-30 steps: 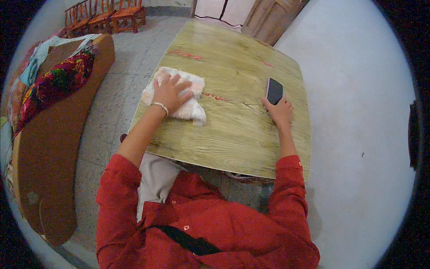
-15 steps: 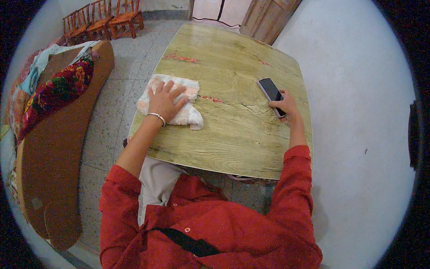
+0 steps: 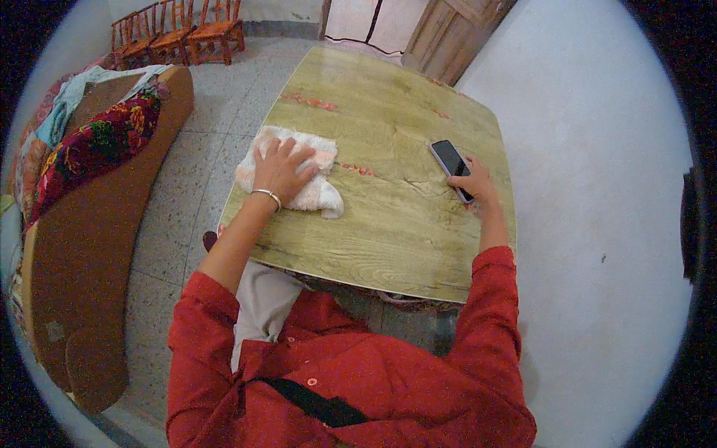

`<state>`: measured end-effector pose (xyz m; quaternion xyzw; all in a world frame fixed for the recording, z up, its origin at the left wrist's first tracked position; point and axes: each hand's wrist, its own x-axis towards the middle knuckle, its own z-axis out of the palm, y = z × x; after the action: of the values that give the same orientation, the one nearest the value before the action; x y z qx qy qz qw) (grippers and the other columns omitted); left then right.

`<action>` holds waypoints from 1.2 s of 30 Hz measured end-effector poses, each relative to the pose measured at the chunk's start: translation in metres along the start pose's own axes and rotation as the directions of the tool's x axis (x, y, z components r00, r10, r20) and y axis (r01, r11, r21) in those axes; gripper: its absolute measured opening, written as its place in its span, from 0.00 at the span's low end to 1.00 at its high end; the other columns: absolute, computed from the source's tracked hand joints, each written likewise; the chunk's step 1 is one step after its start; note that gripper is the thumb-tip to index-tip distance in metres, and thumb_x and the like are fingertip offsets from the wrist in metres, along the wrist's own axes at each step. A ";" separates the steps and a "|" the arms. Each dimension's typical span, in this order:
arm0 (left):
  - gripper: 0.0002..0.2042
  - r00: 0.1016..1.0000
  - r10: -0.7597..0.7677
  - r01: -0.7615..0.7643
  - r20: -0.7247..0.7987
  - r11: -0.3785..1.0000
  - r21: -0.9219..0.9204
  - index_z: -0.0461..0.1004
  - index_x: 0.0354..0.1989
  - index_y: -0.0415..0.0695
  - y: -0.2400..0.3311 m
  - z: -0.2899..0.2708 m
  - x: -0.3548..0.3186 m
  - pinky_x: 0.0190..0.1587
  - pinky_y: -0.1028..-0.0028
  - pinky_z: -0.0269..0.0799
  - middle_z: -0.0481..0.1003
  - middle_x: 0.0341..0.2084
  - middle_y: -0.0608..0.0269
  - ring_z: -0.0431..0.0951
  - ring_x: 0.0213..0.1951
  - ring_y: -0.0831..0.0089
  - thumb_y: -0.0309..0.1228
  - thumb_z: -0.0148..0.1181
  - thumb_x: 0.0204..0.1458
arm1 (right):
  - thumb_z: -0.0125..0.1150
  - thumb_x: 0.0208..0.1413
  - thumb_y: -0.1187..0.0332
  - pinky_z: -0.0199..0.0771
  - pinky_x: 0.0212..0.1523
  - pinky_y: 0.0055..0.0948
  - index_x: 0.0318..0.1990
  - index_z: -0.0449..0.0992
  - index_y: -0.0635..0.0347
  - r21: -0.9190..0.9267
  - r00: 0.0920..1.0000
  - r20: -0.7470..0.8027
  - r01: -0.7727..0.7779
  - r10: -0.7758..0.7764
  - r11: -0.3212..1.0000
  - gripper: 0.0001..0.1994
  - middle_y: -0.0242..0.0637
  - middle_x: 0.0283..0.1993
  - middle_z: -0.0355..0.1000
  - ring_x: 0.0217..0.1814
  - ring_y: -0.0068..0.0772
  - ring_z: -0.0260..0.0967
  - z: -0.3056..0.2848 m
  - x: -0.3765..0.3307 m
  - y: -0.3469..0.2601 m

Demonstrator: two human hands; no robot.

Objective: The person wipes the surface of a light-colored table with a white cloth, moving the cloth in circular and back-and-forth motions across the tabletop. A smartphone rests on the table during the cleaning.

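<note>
One crumpled white-and-pink cloth [image 3: 299, 175] lies under the left hand's [image 3: 280, 168] spread fingers on the table [image 3: 388, 246].

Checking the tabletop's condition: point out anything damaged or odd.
The table has reddish worn patches in a line across its top, like peeled finish. The phone lies askew near the right edge, under the right hand.

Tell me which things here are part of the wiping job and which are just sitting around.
In use:
- white cloth, pressed flat under the left hand
- wooden table, the surface under the cloth
- dark phone, touched by the right hand near the table's right edge

Lying about:
- patterned blanket on the brown couch
- wooden chairs at the far wall
</note>
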<state>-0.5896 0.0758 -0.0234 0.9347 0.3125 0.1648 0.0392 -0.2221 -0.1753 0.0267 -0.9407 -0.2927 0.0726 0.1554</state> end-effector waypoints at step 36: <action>0.23 0.991 0.129 -0.130 -0.016 0.991 -0.034 0.71 0.54 0.64 -0.023 -0.005 -0.020 0.61 0.40 0.45 0.63 0.60 0.58 0.57 0.63 0.50 0.53 0.54 0.50 | 0.57 0.51 0.62 0.57 0.59 0.46 0.52 0.70 0.61 -0.006 0.731 -0.313 0.637 -0.607 0.771 0.21 0.50 0.56 0.63 0.57 0.54 0.59 0.090 -0.084 -0.083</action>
<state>-0.6192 0.0825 -0.0281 0.9510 0.2486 0.1787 0.0426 -0.3550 -0.1365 -0.0263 -0.7788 -0.5598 -0.1109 0.2603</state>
